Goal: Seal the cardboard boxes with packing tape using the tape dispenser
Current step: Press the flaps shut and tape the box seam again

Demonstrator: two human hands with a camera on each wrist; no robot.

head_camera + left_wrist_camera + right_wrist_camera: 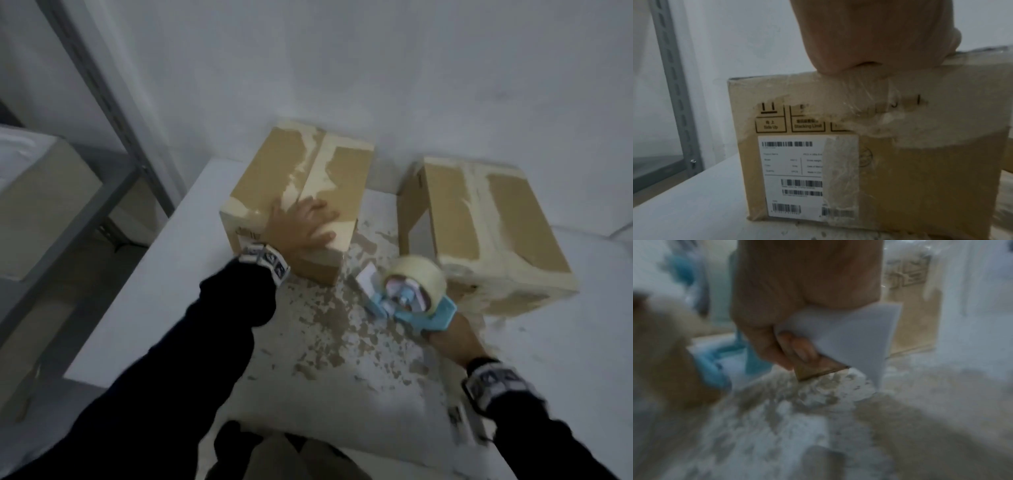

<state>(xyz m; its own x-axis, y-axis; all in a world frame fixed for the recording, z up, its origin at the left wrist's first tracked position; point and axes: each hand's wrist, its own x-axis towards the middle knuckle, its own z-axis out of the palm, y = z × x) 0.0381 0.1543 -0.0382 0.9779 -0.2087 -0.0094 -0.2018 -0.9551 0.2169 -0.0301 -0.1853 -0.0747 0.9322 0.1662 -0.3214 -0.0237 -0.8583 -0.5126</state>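
Two cardboard boxes stand on the white worktop [144, 308], near the wall and a little apart; the left box [274, 178] has its top flaps closed with the centre seam running away from the viewer, and no fresh strip is plainly visible along it, only pale torn patches where old tape has peeled the card; the right box [513, 219] carries the same pale bands across its top and edges, and whether any of that is new tape I cannot tell. The left hand [305, 222] lies flat with fingers spread on the near end of the left box, pressing the flaps down; the right hand [445, 337] is closed around the handle of the blue tape dispenser [407, 291], which hangs over the worktop between the two boxes, its clear roll uppermost and its front end pointing toward the left box, apart from it. Judged from this, the left box is steadied and ready while the strip over its seam is not yet laid; sealing seems barely begun.
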